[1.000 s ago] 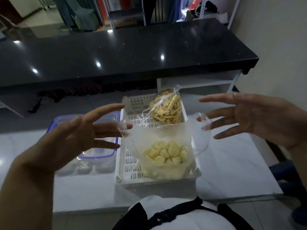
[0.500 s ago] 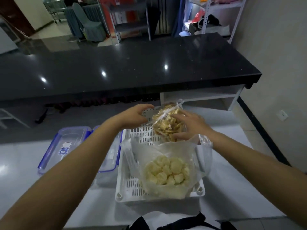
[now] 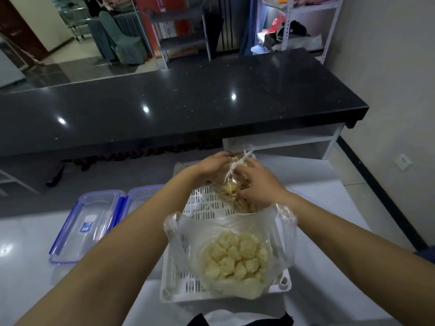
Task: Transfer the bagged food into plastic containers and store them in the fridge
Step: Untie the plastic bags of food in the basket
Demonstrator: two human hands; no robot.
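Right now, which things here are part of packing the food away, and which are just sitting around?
Part of the job:
left hand and right hand, both holding the bag of fries
open bag of pale food pieces
white basket
clear containers with blue clips

Just around:
black counter
covered chair
metal shelves

bench (image 3: 329, 231): pale, glossy, runs beneath a black counter at 12 o'clock
basket (image 3: 173, 274): white, slotted, stands on the bench at centre
lid (image 3: 82, 225): clear, blue-edged, lies flat at 9 o'clock
container (image 3: 141, 196): clear, blue-rimmed, between lid and basket, partly hidden
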